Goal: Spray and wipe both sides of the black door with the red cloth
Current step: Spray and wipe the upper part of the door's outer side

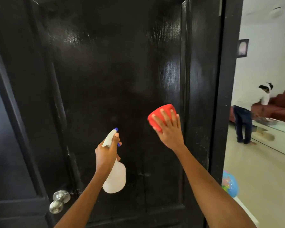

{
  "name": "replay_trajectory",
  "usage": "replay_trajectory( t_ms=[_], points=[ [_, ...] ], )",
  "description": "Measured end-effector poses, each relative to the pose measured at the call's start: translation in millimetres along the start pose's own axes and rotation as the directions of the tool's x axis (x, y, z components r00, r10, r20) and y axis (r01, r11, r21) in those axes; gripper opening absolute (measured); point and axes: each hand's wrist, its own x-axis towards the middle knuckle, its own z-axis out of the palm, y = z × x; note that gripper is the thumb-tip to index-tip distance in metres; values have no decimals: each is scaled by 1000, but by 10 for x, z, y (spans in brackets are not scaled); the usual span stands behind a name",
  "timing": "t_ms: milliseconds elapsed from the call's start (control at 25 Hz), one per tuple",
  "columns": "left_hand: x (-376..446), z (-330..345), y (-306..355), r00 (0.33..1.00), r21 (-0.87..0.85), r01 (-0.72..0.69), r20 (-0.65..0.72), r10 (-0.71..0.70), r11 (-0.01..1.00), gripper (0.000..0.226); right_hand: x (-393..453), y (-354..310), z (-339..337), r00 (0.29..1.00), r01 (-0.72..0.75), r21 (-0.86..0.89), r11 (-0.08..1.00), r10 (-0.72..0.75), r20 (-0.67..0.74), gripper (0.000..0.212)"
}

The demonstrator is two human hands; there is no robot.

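The black door point(115, 76) fills most of the view, its glossy panel showing wet streaks near the top and right. My right hand point(169, 129) presses the folded red cloth point(158, 116) flat against the panel's right side, fingers spread straight. My left hand point(106, 153) grips the neck of a white spray bottle point(115, 176) with a blue nozzle, pointed at the door's middle, one finger on the trigger.
A silver door knob point(59, 201) sticks out at the lower left. Past the door's right edge point(220, 96) lies a room where a person point(248, 112) bends over a low table by a red sofa point(281, 104). A colourful ball point(229, 184) lies on the floor.
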Motion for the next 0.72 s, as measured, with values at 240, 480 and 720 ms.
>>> replay_trajectory(
  t_ms=[240,480,720],
  points=[
    [-1,168,-54,999,-9,-17,33,17,1000,43,-441,-328,167,882,-471,106,876,470,32,69],
    [46,-73,-124,999,69,5,-33,-3,998,42,-898,-836,447,984,-54,59,997,43,174,75],
    [202,-309,-41,999,56,53,-10,-53,997,51,-242,-951,369,992,-113,99,989,107,63,70]
  ],
)
